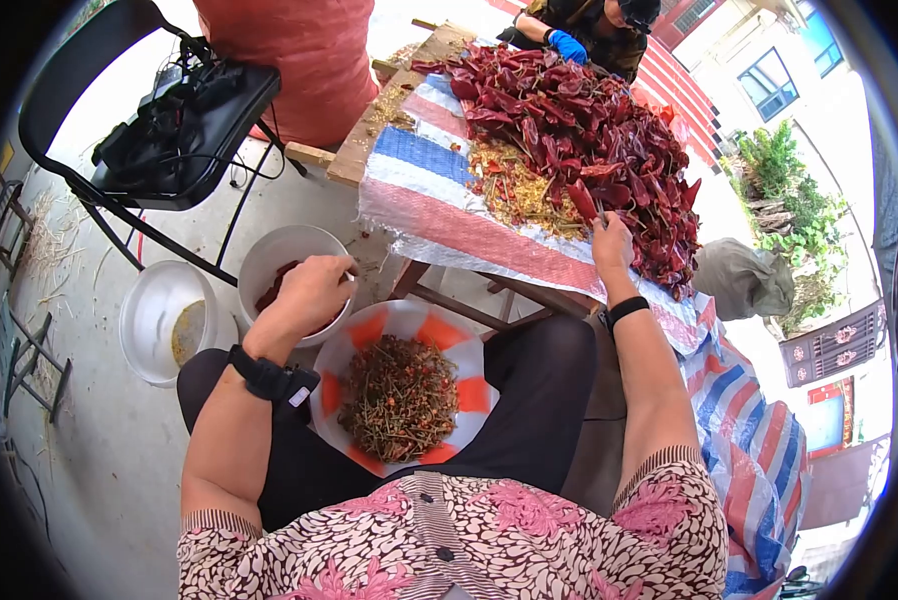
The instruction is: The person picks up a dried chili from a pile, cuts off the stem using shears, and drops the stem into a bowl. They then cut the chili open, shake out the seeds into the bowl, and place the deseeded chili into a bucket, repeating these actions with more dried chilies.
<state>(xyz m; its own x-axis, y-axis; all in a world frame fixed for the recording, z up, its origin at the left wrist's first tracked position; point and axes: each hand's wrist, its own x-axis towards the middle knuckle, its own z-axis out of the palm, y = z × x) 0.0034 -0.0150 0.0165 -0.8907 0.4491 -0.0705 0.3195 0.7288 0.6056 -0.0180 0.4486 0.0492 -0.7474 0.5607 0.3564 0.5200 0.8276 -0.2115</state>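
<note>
Over the white bucket [287,236], my left hand [314,290] is held with its fingers curled together; whether anything is between them is hidden. Dark red chili pieces [277,284] show inside that bucket, partly behind the hand. At the edge of a large heap of dried red chili peppers [579,125], my right hand [612,243] grips one dried chili pepper [582,200]. Between my legs sits an orange-and-white basin [369,330] holding a pile of chili stems and scraps [399,400].
A striped woven sheet [419,195] covers the table, with yellow seeds and stems [519,190] scattered on it. A second white bucket [149,325] stands left. Beyond are a black folding chair [204,130], a red sack [289,60], and a co-worker's blue glove [567,46].
</note>
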